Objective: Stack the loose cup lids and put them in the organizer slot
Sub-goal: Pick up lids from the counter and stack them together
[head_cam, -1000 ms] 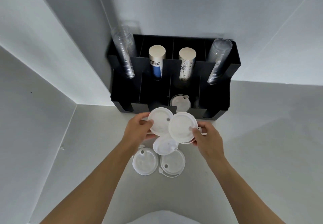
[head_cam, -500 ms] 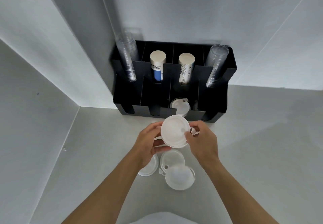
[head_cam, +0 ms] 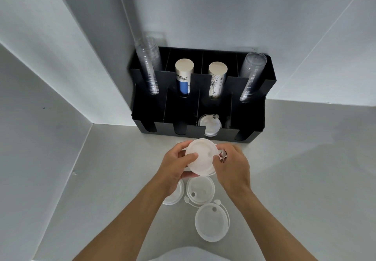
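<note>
Hands are meeting above the grey counter, just in front of the black organizer. The left hand is gripping a stack of white cup lids from the left side, its thumb lying across the top face and its fingers curling underneath. The right hand is pinching the same stack at its right edge, close to a small tab that is sticking out past the rim. How many lids are sitting in the stack I cannot tell.

Three more loose lids are lying on the counter below the hands. One lid is showing only partly under the left wrist. A second lid is sitting just beside it to the right, and a third lid, nearest the camera, is lying just beside the second; whether they touch I cannot tell.

Inside the organizer, a single lid is resting in a front slot, second from the right, showing through the notch in the front wall. Behind it, two stacks of clear plastic cups are leaning in the outer back compartments, the left stack and the right stack. Between them, two paper cup stacks are standing, one with a blue label and one with black line drawing.
</note>
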